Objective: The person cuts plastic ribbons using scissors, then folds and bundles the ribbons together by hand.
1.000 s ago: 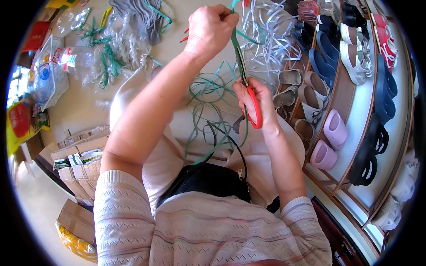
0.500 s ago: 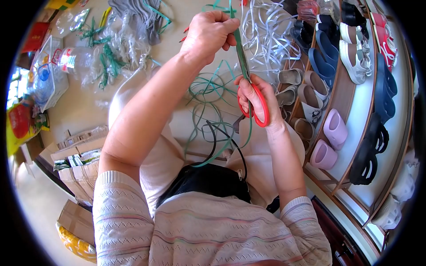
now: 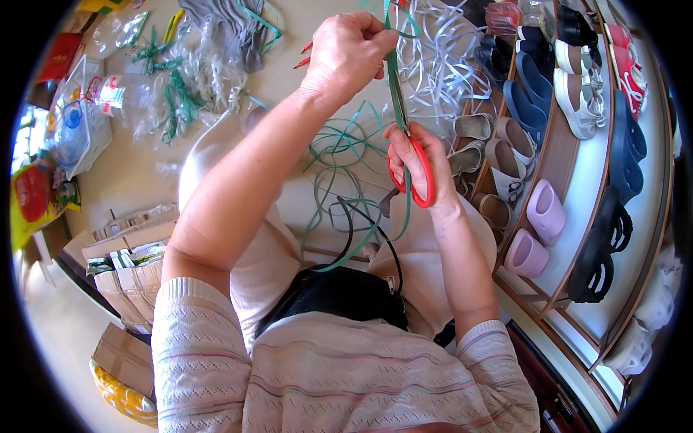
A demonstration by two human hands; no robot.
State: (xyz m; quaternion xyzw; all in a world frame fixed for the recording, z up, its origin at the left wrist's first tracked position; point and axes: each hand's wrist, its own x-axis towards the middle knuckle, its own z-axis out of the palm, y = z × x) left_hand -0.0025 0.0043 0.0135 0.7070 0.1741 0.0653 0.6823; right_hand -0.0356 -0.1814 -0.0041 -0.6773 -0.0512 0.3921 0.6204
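Note:
My left hand [image 3: 350, 54], fingers pinched, grips a narrow green plastic strap [image 3: 408, 211] near the top of the view. In my right hand [image 3: 427, 155] are red-handled scissors [image 3: 427, 189], their dark blades pointing away from me. The strap runs along the blades, passes my right hand and hangs down below it. Whether the blades are closed on the strap cannot be made out. Loose green loops of strap [image 3: 345, 144] lie on the floor between my legs, with a black bag [image 3: 339, 292] at my lap.
To the right stands a shoe rack [image 3: 570, 162] holding several pairs of shoes. A heap of white strips [image 3: 440, 58] lies ahead. On the left are a cardboard box [image 3: 133, 289], a white basket [image 3: 90, 144], a plastic bottle [image 3: 123, 94] and a grey cloth [image 3: 227, 29].
My left hand has shifted slightly right and down, still gripping the strap. A green loop now shows beside its fingertips. The scissors have barely moved.

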